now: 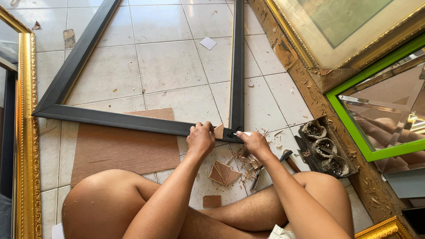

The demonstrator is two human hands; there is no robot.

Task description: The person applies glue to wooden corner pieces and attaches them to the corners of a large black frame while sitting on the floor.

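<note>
- Corner work on the black picture frame (133, 119) is in hand: the frame lies flat on the tiled floor (177, 62), its near rail and right rail already meeting at the corner just in front of the person's crossed legs.
- Left hand (200, 139) rests on that corner, fingers closed around a small triangular wooden piece (218, 131) pressed against the joint.
- Right hand (254, 142) sits just beside it, on the other side of the corner, fingers pinched on a small white object (246, 133) whose kind is too small to tell.
- Judging by the scene, the joint looks only partly done: a stack of spare triangular pieces (223, 173) lies between the forearms, unused, near wood shavings (248, 157).
- Hammer (288, 160) lies on the floor just right of the right wrist, not held.
- Brown backing board (124, 148) lies under the near rail, to the left.
- Tray of nails (325, 148) stands further right, beside a green-framed mirror (376, 102).
</note>
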